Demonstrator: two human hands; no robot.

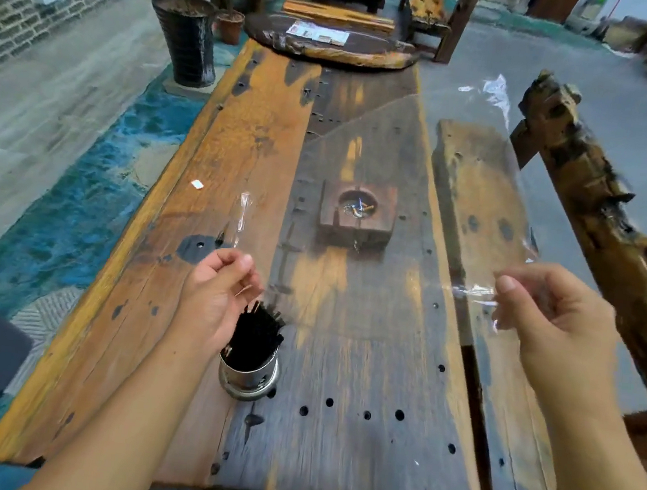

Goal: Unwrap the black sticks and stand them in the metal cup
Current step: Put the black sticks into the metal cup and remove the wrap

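The black sticks (256, 332) are seen standing bunched in the metal cup (248, 374) on the wooden bench (350, 433). The left hand (217, 292) is held just above them, fingers curled loosely, gripping nothing visible. A clear plastic wrapper (476, 293) is pinched in the right hand (551, 316). The unwrapping is judged finished; the wrapper is left to be discarded.
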